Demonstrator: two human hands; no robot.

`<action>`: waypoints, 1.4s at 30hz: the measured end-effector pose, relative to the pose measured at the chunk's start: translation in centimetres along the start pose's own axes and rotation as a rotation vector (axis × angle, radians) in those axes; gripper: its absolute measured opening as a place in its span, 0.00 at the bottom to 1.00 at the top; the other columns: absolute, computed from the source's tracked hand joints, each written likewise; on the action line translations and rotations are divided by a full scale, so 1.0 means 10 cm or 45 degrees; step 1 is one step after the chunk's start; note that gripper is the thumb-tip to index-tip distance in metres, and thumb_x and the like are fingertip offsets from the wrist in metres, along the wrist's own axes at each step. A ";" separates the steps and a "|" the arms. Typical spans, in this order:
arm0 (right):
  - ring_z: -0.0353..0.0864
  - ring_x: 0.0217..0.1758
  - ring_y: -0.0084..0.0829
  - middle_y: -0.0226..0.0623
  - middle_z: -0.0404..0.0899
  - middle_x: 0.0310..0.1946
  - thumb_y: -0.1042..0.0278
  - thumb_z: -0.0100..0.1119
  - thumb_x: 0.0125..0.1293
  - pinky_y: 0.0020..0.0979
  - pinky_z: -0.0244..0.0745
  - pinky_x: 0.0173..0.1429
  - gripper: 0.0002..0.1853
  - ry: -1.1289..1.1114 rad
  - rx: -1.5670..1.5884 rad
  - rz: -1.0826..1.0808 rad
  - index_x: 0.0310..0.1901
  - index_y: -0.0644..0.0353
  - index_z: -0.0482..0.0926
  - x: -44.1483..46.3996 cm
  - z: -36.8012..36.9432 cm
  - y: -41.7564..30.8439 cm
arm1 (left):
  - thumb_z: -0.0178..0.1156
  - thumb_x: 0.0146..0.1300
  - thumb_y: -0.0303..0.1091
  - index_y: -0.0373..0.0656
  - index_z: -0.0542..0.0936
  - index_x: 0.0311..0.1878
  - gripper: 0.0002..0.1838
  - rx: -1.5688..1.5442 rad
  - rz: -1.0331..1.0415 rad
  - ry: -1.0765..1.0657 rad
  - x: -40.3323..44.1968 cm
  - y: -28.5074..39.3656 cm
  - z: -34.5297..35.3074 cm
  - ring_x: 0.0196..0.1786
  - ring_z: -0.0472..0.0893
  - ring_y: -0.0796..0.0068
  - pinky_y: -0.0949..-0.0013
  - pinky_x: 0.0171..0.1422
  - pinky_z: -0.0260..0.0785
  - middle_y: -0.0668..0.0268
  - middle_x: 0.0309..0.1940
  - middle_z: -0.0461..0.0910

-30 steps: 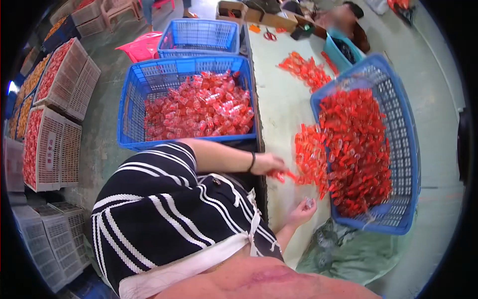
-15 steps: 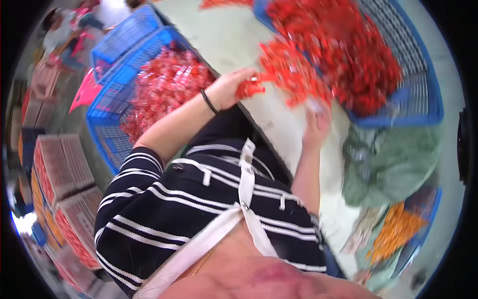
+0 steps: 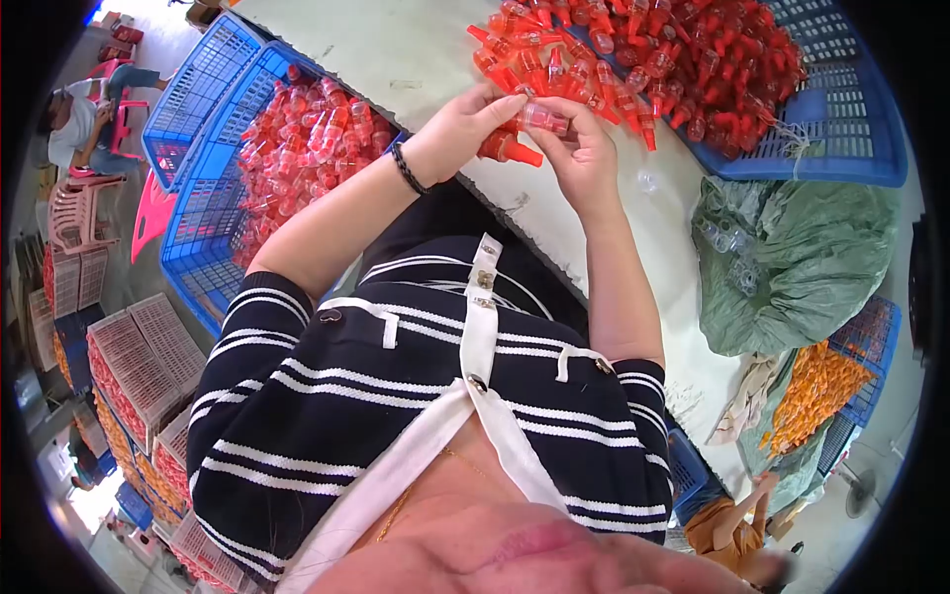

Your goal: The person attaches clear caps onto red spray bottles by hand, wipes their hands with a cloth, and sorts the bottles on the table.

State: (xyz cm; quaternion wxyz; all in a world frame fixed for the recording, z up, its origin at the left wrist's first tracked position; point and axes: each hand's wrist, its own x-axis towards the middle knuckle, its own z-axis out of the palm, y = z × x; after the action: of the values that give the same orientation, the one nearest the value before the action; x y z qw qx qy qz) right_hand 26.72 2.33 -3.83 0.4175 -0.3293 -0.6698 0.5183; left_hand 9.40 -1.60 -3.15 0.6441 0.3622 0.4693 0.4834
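My left hand (image 3: 457,134), with a black bracelet at its wrist, is closed round several small red bottles (image 3: 510,148), whose red tips point to the right. Between the two hands is a small clear and pink bottle (image 3: 542,117). The fingers of my right hand (image 3: 584,156) are pinched on this bottle, touching the tips of my left fingers. Just beyond the hands lies a pile of red bottles (image 3: 554,67) on the pale table (image 3: 633,282). More red bottles fill a tilted blue basket (image 3: 849,148) at the upper right.
Left of the table a blue crate (image 3: 213,213) holds pink-red bottles. A green bag (image 3: 802,262) with clear pieces lies at the table's right. Orange pieces (image 3: 813,396) are below it. Stacked crates (image 3: 148,356) stand at far left. One person (image 3: 84,124) sits upper left, another (image 3: 727,525) is lower right.
My hands have come together, and the clear and pink bottle now shows between them. The view has shifted and turned, so the baskets and bag sit higher.
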 end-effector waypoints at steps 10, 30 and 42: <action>0.77 0.33 0.22 0.32 0.79 0.36 0.53 0.59 0.66 0.23 0.70 0.35 0.20 -0.045 0.375 0.593 0.48 0.62 0.75 0.04 -0.01 0.15 | 0.57 0.67 0.37 0.35 0.69 0.49 0.16 0.867 0.780 0.148 0.01 -0.23 -0.10 0.24 0.77 0.75 0.75 0.29 0.70 0.64 0.28 0.78; 0.77 0.48 0.24 0.38 0.74 0.51 0.78 0.67 0.56 0.25 0.74 0.50 0.27 -0.120 -0.034 0.153 0.56 0.60 0.66 0.01 0.18 0.13 | 0.55 0.68 0.45 0.31 0.69 0.49 0.22 -0.197 0.174 0.704 0.21 -0.21 -0.36 0.26 0.76 0.78 0.76 0.28 0.71 0.63 0.35 0.76; 0.80 0.48 0.34 0.41 0.79 0.47 0.76 0.69 0.53 0.30 0.77 0.49 0.31 -0.102 -0.704 -0.117 0.59 0.59 0.66 0.03 0.32 0.10 | 0.57 0.67 0.42 0.32 0.71 0.48 0.20 0.289 0.353 0.681 0.18 -0.23 -0.42 0.31 0.77 0.79 0.76 0.32 0.72 0.63 0.34 0.77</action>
State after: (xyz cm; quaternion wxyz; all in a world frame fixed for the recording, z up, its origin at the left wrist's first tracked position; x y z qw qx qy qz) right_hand 23.72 1.48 -5.11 0.3084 -0.3791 -0.8159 0.3090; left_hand 6.22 -0.38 -6.94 0.3813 0.3524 0.6191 0.5892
